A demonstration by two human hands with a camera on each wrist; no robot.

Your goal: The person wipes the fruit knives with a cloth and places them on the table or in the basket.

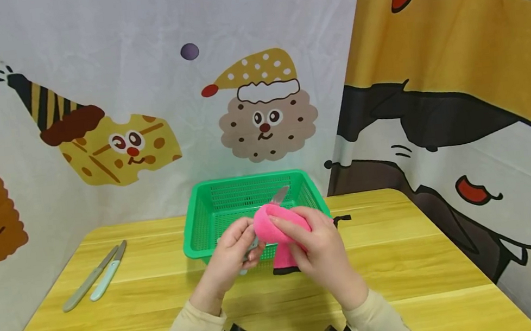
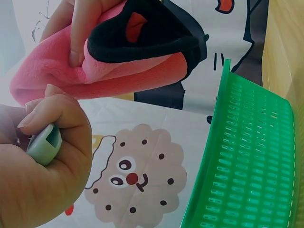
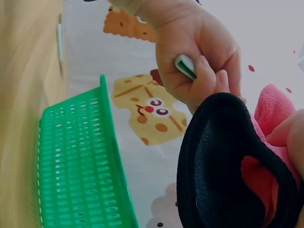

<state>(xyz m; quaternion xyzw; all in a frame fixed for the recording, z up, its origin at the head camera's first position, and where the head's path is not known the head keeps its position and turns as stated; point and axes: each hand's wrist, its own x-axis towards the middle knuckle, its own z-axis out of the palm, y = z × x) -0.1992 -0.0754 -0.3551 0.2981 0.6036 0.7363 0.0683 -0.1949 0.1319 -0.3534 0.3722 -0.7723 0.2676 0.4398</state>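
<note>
While the left hand (image 1: pixel 235 248) grips the knife (image 1: pixel 280 195) above the green basket (image 1: pixel 192 223), the right hand (image 1: pixel 320 241) pinches the pink cloth (image 1: pixel 271 226) over the blade — head view, tip showing past the cloth's far edge. If the cloth slips or bunches, the blade could reach the right fingers. Two other knives (image 1: pixel 108 273) lie apart, on the left of the table (image 1: pixel 404 259).

Left wrist view: left fingers curled round the pale handle (image 2: pixel 45 147); a twist there could slice the fabric.

Right wrist view: the black-rimmed opening (image 3: pixel 209 142) gapes — loose folds could hide the edge.
</note>
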